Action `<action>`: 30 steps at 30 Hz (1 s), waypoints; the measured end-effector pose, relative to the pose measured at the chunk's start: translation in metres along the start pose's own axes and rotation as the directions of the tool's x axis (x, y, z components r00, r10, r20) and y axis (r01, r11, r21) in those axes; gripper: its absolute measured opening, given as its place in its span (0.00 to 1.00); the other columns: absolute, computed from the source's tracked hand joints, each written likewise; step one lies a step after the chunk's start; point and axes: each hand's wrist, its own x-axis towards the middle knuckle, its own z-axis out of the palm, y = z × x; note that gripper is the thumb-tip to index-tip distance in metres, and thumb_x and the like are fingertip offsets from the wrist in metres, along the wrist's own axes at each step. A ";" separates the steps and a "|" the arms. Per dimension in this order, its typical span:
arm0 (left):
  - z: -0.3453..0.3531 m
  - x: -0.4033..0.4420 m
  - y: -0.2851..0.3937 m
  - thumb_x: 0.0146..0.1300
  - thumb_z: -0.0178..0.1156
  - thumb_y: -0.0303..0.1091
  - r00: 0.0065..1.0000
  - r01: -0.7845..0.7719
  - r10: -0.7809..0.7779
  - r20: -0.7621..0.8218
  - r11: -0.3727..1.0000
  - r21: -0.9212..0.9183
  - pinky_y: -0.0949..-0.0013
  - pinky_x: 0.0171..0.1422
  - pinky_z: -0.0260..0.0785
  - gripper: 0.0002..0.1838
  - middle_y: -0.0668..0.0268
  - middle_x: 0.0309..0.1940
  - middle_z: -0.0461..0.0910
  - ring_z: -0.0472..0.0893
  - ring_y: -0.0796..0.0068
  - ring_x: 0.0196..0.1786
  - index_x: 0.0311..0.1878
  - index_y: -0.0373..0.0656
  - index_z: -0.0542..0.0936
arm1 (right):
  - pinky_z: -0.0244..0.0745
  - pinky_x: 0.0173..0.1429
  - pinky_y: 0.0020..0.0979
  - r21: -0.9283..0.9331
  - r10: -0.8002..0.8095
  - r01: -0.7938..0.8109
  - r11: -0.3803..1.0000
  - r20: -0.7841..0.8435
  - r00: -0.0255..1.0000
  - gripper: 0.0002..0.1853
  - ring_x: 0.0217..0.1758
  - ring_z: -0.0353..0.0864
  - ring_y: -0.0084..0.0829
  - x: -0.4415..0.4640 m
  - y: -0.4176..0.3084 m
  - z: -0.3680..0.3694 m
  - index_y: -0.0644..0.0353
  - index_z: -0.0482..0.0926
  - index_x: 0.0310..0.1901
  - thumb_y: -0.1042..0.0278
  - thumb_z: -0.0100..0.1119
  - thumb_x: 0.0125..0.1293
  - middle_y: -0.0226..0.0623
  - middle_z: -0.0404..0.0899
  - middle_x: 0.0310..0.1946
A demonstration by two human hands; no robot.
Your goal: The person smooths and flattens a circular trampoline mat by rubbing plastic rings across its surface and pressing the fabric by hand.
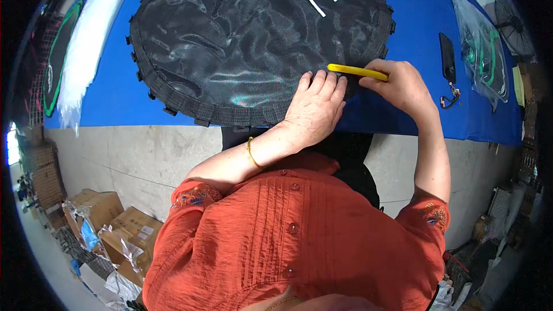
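A round black mesh mat (247, 40) lies on the blue table, its thick border edged with small black tabs and white lettering near the far right. My left hand (315, 106) rests on the mat's near right border, fingers stretched out over the mesh; its thumb is hidden. Just right of it, my right hand (401, 86) grips a slim yellow tool (354, 70) between thumb and fingers. The tool points left, its rounded end above the mat close to my left fingertips. No blade can be made out.
The blue table top (415, 118) has a black phone (447, 56) and a small wire bundle (451, 97) at right. Beyond them lie plastic-wrapped green-edged pieces (487, 57). Clear plastic bags (92, 40) and a green-edged black mat (59, 60) are at left. Cardboard boxes (129, 233) stand on the floor.
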 end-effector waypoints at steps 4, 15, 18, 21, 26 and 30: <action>0.001 -0.001 0.000 0.73 0.67 0.41 1.000 -0.003 0.003 -0.009 1.000 0.008 0.44 0.78 0.64 0.31 0.50 0.66 0.79 0.75 0.50 0.71 0.74 0.36 0.78 | 0.81 0.44 0.51 -0.087 0.001 0.003 0.996 0.047 0.999 0.18 0.41 0.88 0.57 0.008 -0.005 -0.015 0.56 0.91 0.45 0.48 0.75 0.69 0.51 0.88 0.33; 0.002 0.000 0.000 0.71 0.68 0.40 1.000 0.004 -0.004 -0.004 1.000 0.007 0.44 0.78 0.65 0.31 0.51 0.67 0.79 0.75 0.51 0.71 0.73 0.37 0.78 | 0.82 0.44 0.53 -0.170 -0.129 0.127 0.977 -0.003 0.992 0.17 0.41 0.89 0.57 0.025 0.005 -0.008 0.55 0.89 0.44 0.48 0.73 0.71 0.50 0.88 0.34; 0.002 0.001 0.000 0.71 0.68 0.40 1.000 0.000 0.000 0.000 1.000 0.015 0.44 0.78 0.65 0.31 0.51 0.67 0.79 0.76 0.51 0.71 0.73 0.37 0.78 | 0.81 0.42 0.52 -0.227 -0.185 0.153 0.962 -0.131 0.974 0.15 0.39 0.89 0.56 0.030 0.007 0.015 0.54 0.87 0.44 0.49 0.72 0.72 0.47 0.88 0.32; 0.000 -0.001 0.000 0.71 0.67 0.40 1.000 -0.008 0.007 0.003 1.000 0.019 0.44 0.79 0.65 0.30 0.51 0.67 0.79 0.76 0.51 0.71 0.73 0.37 0.78 | 0.81 0.41 0.51 -0.230 -0.211 0.166 0.959 -0.191 0.959 0.14 0.38 0.88 0.54 0.039 0.012 0.026 0.52 0.87 0.45 0.50 0.72 0.73 0.46 0.87 0.31; 0.001 -0.001 -0.001 0.72 0.66 0.39 1.000 -0.012 0.012 0.000 1.000 0.010 0.44 0.79 0.64 0.30 0.50 0.68 0.79 0.76 0.50 0.71 0.73 0.37 0.78 | 0.82 0.42 0.53 -0.205 -0.196 0.168 0.964 -0.129 0.972 0.15 0.40 0.89 0.56 0.027 0.010 0.010 0.51 0.87 0.43 0.47 0.70 0.74 0.46 0.89 0.33; 0.002 -0.001 -0.001 0.72 0.66 0.39 1.000 -0.023 0.024 -0.003 0.999 0.029 0.44 0.79 0.64 0.30 0.50 0.68 0.79 0.76 0.49 0.72 0.73 0.36 0.77 | 0.82 0.42 0.52 -0.126 -0.181 0.177 0.976 -0.019 0.983 0.15 0.40 0.89 0.56 0.016 0.008 0.004 0.51 0.87 0.43 0.47 0.71 0.73 0.46 0.88 0.33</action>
